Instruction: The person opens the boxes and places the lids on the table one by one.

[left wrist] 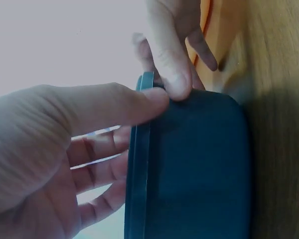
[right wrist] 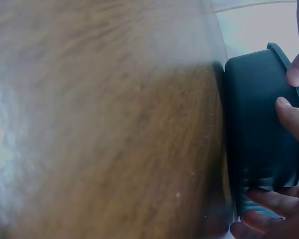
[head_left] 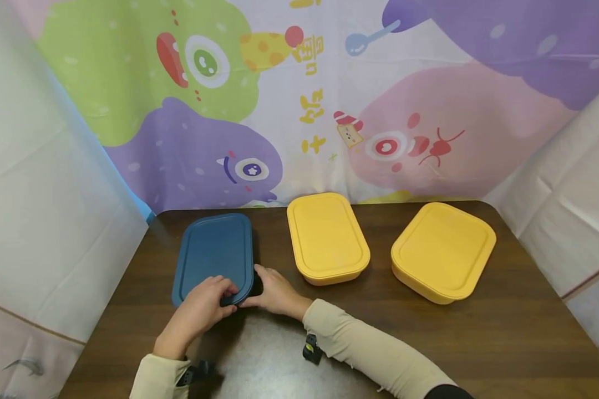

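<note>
- Both my hands work at the near end of the blue container point(head_left: 213, 256), which sits on the left part of the dark wooden table point(head_left: 504, 332), its long side running away from me.
- My left hand point(head_left: 202, 307) grips the near edge of the blue lid point(left wrist: 139, 164): in the left wrist view the thumb lies across the rim from outside while the other fingers curl against the lid's flat face, a pinch that suits prying or seating the lid at that corner.
- My right hand point(head_left: 275, 292) holds the container's near right corner, fingertips curled onto the dark body just below the rim, as the right wrist view shows; I judge that it steadies the box so that it does not slide while the left works the lid.
- The two hands nearly meet at that corner, the right fingertips just beside the left thumb.
- I cannot tell whether the lid is fully seated; from the head view it looks flat along its length.
- Two yellow lidded containers stand apart from my hands: the middle yellow container point(head_left: 326, 237) just right of the blue one, and the right yellow container point(head_left: 443, 250) farther right, turned at an angle. Both lids look closed.
- A cartoon-printed cloth point(head_left: 299, 94) hangs behind the table's far edge.
</note>
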### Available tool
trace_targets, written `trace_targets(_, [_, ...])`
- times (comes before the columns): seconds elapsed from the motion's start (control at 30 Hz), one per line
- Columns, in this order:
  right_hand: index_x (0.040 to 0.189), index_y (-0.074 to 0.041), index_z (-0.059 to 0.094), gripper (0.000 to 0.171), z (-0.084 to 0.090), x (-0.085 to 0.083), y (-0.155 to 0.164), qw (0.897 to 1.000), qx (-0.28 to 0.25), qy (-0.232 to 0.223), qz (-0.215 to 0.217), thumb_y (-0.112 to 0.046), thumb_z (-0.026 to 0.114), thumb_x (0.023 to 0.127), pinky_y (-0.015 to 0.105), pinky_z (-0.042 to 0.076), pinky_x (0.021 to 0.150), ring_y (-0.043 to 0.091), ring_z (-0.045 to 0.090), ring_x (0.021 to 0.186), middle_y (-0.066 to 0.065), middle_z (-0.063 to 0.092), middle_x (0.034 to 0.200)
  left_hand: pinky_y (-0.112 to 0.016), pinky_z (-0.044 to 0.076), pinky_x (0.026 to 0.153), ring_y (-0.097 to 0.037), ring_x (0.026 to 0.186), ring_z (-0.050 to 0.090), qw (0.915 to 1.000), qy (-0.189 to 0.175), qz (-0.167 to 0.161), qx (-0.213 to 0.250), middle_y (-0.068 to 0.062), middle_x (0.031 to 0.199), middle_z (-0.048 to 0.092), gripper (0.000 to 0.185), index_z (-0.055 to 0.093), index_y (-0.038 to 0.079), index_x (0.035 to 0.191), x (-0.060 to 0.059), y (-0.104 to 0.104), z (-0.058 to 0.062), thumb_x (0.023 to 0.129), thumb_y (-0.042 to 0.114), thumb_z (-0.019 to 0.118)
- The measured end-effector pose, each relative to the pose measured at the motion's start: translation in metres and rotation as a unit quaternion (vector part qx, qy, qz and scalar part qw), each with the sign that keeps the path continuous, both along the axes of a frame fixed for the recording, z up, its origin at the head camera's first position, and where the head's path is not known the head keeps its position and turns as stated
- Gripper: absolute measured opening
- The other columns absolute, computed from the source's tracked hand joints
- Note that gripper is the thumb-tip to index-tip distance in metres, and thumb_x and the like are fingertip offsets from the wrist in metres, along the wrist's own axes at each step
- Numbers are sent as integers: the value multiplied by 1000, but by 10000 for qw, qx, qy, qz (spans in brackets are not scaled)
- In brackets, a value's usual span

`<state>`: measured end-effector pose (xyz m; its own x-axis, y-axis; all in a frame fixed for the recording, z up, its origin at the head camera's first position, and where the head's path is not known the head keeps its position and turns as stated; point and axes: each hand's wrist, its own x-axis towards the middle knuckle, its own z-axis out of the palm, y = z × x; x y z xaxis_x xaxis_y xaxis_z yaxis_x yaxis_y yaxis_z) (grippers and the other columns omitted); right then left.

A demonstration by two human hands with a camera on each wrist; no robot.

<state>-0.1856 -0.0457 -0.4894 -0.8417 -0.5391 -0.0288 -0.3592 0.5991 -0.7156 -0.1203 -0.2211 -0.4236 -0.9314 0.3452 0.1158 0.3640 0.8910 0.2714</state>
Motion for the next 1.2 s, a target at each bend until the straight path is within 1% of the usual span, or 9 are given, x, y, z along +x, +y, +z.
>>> trace_targets(0.2, [148, -7, 37, 92, 0, 0, 0, 10000, -16, -5, 2, -45, 80, 77, 42, 42, 108, 28, 46, 134, 11, 48, 148, -34, 50, 70, -16, 80, 57, 9991, 319, 60, -285, 2, 82, 61, 26, 66, 12, 86, 2, 5, -2, 70, 11, 86])
trace_targets(0.43, [149, -6, 37, 92, 0, -1, 0, 10000, -6, -29, -58, -46, 80, 77, 42, 42, 108, 29, 46, 135, 12, 47, 149, -35, 50, 70, -17, 80, 59, 9976, 640, 160, -230, 3, 81, 62, 25, 67, 12, 83, 3, 7, -8, 67, 11, 87])
trace_targets(0.53, [149, -5, 36, 93, 0, 0, 0, 10000, 34, -22, -80, -46, 79, 77, 42, 42, 108, 29, 45, 136, 12, 46, 149, -35, 50, 70, -16, 80, 59, 9972, 699, 161, -207, 3, 81, 62, 25, 67, 12, 83, 4, 6, -9, 67, 10, 87])
trace_targets(0.97, [150, -5, 35, 94, 0, 2, -1, 9997, 196, -14, -135, -49, 77, 78, 41, 42, 108, 28, 45, 137, 12, 44, 151, -36, 51, 72, -17, 83, 60, 9984, 510, 227, -116, 3, 83, 63, 22, 70, 13, 86, 7, 3, -7, 71, 12, 85])
trace_targets(1.2, [149, -3, 36, 93, 1, 4, -3, 9998, 114, -64, -138, -48, 77, 79, 43, 42, 108, 30, 46, 136, 15, 45, 150, -37, 51, 72, -17, 84, 61, 9989, 382, 269, -71, 2, 85, 64, 21, 71, 13, 89, 7, 1, -6, 73, 13, 84])
